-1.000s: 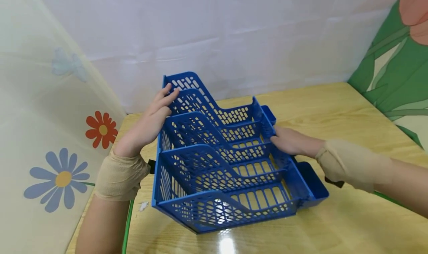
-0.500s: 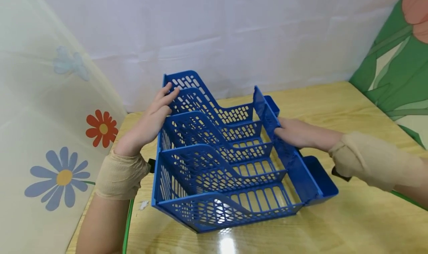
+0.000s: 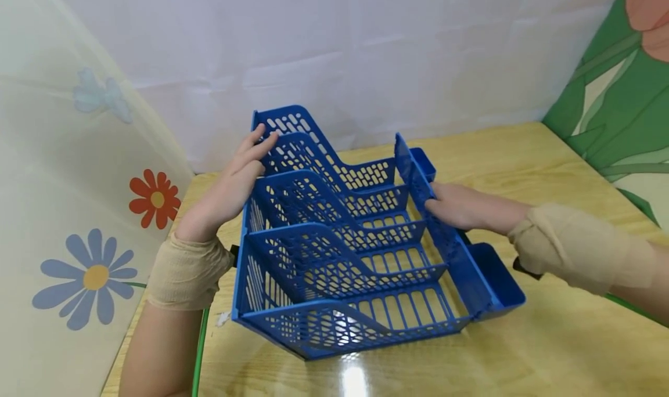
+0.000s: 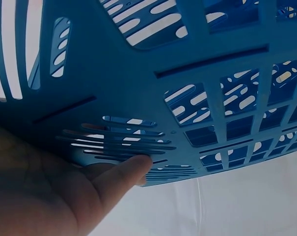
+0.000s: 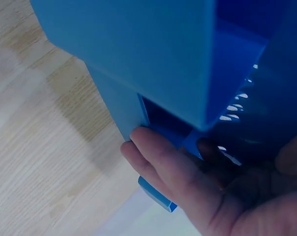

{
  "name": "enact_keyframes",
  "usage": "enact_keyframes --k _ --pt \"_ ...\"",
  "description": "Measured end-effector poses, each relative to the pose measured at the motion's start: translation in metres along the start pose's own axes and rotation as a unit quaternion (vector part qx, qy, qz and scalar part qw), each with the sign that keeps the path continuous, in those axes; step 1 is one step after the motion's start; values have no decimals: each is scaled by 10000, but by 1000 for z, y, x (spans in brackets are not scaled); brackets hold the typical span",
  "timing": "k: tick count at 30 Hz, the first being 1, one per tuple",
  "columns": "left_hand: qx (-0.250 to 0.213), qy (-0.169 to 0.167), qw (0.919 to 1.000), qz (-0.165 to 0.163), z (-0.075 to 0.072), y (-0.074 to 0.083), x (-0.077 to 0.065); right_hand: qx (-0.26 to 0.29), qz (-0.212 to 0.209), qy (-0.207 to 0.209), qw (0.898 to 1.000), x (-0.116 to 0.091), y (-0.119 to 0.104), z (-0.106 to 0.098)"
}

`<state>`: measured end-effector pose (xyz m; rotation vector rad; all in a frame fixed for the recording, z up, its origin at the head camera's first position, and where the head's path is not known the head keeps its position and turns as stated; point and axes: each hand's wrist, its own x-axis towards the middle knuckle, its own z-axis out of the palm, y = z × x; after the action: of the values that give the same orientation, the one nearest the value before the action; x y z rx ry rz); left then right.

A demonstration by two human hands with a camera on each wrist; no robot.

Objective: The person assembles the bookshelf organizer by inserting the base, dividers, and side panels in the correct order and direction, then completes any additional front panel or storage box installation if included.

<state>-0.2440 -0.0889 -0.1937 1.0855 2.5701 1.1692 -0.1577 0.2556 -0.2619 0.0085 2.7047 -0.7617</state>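
A blue plastic file rack (image 3: 334,263) with several perforated dividers stands on the table, its tall slotted back panel (image 4: 123,83) at the left. My left hand (image 3: 225,191) holds that back panel near its far end, two fingertips over the top edge. In the left wrist view the thumb lies along the slotted outer face. My right hand (image 3: 465,208) grips the blue front panel (image 3: 465,275) by its top edge, thumb on the inner side. In the right wrist view fingers reach along its outer side between two cups. A gap shows between this panel and the divider ends.
The front panel bears a large cup (image 3: 502,281) and a smaller cup (image 3: 424,163). Underneath is a wood-patterned table (image 3: 564,339). A white cloth (image 3: 366,54) hangs behind, with flower-printed walls at both sides. Green cables (image 3: 200,350) run along the forearms.
My right hand has drawn the front panel rightward from the divider ends, widening the gap; in the last half second it stays nearly still. The left hand keeps its place on the rack.
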Motion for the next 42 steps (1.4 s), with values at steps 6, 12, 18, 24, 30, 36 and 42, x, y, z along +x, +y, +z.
enact_keyframes --k 6,12,18,24,30,36,42 --pt "2 59 10000 -60 -3 1 -4 -173 -34 172 9997 2 -4 2" --pt "-9 151 9998 -96 -5 -1 -5 -406 -201 358 9983 9 -1 11" --pt "-25 172 9997 -199 1 -6 -2 -287 -621 366 9970 9 21 38" --pt "-70 197 9997 -134 4 -8 -5 -191 -682 165 9974 18 26 41" --pt "-97 189 9997 -92 6 -14 -8 -318 -682 -75 9971 28 32 44" --pt "-547 350 9977 189 8 -22 -4 -1535 -1505 387 9758 40 47 29" --pt "-465 921 9925 659 2 0 -27 -2662 -2863 1564 9070 60 66 36"
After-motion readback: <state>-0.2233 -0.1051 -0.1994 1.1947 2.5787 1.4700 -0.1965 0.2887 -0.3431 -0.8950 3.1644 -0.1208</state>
